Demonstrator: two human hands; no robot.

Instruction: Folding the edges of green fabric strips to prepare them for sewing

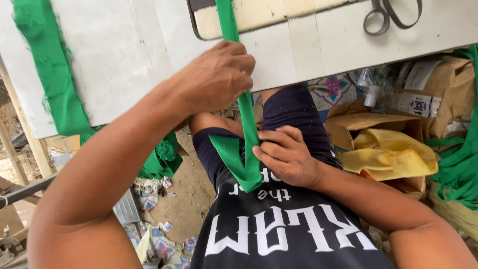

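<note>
Now, strip: your long narrow band of green fabric (247,124) runs from the top of the desk, over its near edge and down to your lap, where its folded end lies against your dark shirt.
Left hand: your left hand (216,77) is closed in a fist around the strip right at the desk edge, fingers wrapped tight on the cloth.
Right hand: your right hand (286,154) sits lower, at your chest, fingers pinching the strip's edge just above the fold.
Risk: I judge the band could twist between your two grips, since the lower part already turns over on itself; a hard pull might also drag it off the cream-coloured padded board (249,17) it crosses.
Desk: the white-painted wooden desk (124,55) carries a second frayed length of green cloth (50,74) draped over its left side, well apart from your hands.
Scissors: grey metal scissors (391,15) lie at the far right of the desk, out of the strip's path.
Around: an open cardboard box with yellow fabric (388,154) stands beside your right arm, more green bands (460,169) hang past it, and scraps litter the floor (184,194).
</note>
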